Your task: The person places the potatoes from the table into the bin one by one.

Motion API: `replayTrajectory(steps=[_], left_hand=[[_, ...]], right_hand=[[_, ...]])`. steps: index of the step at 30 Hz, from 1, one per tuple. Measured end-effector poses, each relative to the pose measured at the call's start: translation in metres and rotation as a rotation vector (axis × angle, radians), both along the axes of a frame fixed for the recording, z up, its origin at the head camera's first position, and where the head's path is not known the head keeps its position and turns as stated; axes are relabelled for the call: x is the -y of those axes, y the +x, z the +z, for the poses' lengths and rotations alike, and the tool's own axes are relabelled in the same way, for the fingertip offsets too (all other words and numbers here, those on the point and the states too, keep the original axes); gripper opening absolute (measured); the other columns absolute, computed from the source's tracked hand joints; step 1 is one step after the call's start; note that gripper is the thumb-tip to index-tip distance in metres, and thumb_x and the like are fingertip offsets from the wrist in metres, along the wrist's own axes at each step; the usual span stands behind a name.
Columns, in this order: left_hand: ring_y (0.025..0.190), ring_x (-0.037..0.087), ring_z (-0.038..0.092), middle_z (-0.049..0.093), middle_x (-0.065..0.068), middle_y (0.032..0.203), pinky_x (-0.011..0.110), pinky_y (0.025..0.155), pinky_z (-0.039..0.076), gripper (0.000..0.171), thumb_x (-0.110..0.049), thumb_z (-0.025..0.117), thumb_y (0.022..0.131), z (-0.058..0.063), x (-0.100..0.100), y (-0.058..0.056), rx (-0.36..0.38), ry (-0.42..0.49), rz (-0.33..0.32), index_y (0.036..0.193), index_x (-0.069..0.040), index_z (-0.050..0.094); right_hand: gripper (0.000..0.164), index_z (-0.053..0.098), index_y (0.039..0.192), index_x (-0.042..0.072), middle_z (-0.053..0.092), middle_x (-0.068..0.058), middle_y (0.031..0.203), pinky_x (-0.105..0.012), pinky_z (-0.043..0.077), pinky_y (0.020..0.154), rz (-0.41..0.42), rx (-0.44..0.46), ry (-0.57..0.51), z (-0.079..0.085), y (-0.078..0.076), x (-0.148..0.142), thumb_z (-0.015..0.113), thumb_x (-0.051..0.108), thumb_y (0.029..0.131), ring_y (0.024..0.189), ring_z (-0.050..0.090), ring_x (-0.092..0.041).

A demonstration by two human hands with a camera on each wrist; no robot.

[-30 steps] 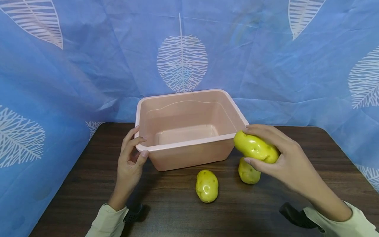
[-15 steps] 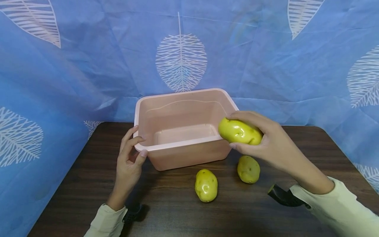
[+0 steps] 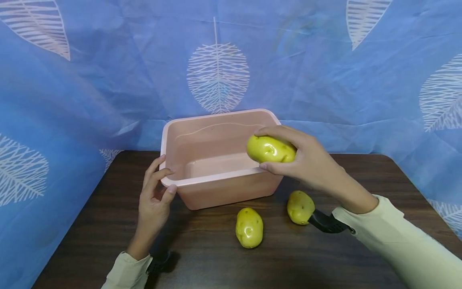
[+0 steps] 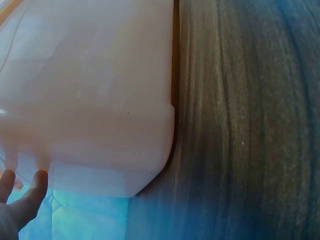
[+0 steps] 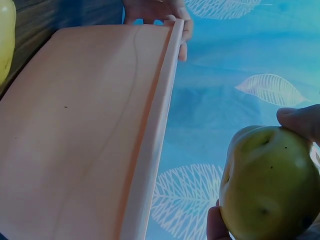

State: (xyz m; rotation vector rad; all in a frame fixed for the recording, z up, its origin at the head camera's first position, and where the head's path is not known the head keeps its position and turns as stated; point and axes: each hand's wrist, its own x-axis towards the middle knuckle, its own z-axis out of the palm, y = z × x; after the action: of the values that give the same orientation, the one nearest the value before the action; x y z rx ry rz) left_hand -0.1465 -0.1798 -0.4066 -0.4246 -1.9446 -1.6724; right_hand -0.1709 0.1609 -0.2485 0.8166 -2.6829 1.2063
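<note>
Watching the head view, I have the right hand (image 3: 306, 156) curled round a potato (image 3: 271, 149), its long axis pointing roughly leftward over the pink tub (image 3: 227, 192) between my hands; the left hand (image 3: 153, 200) pinches the tub's near corner. In the left wrist view, two fingers (image 4: 38, 186) meet the tub. The right wrist view shows the potato apart from the rim.

We see the right grip (image 3: 308, 156) carry the glossy yellow-green oval potato (image 3: 270, 150) farther left, above the pink rectangular plastic bin (image 3: 227, 191).
</note>
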Motion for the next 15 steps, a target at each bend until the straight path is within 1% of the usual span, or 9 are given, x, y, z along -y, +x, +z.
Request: replayTrajectory(steps=[4,7,11,15], left_hand=[[0.147,0.027,0.036,0.039,0.007,0.164,0.017,0.108,0.047,0.035,0.011,0.062,0.092,-0.001,0.001,0.001,-0.012,-0.002,0.008,0.126,0.008,0.059],[0.146,0.028,0.037,0.039,0.008,0.163,0.016,0.108,0.047,0.035,0.012,0.062,0.092,-0.001,0.002,0.002,-0.015,-0.006,0.014,0.127,0.007,0.060],[0.148,0.025,0.036,0.038,0.005,0.164,0.015,0.108,0.045,0.036,0.010,0.062,0.093,0.001,0.002,0.002,0.012,-0.018,0.017,0.129,0.003,0.061],[0.148,0.024,0.035,0.038,0.004,0.165,0.015,0.110,0.044,0.036,0.009,0.062,0.094,0.002,0.000,0.002,0.022,-0.022,0.012,0.129,0.005,0.060]], right_hand=[[0.057,0.064,0.140,0.032,0.066,0.006,0.135,-0.043,0.053,0.082,0.021,0.043,-0.019,0.001,-0.009,0.010,0.083,0.025,0.087,0.105,0.059,-0.020],[0.056,0.064,0.141,0.030,0.065,0.005,0.135,-0.042,0.053,0.081,0.042,0.053,-0.024,0.002,-0.015,0.016,0.082,0.026,0.088,0.103,0.059,-0.022],[0.055,0.064,0.141,0.027,0.063,0.002,0.136,-0.042,0.054,0.079,0.057,0.073,-0.037,0.003,-0.020,0.021,0.081,0.025,0.088,0.101,0.059,-0.024],[0.054,0.064,0.140,0.028,0.059,0.003,0.139,-0.042,0.055,0.080,0.057,0.085,-0.029,0.003,-0.027,0.023,0.081,0.026,0.088,0.101,0.059,-0.025]])
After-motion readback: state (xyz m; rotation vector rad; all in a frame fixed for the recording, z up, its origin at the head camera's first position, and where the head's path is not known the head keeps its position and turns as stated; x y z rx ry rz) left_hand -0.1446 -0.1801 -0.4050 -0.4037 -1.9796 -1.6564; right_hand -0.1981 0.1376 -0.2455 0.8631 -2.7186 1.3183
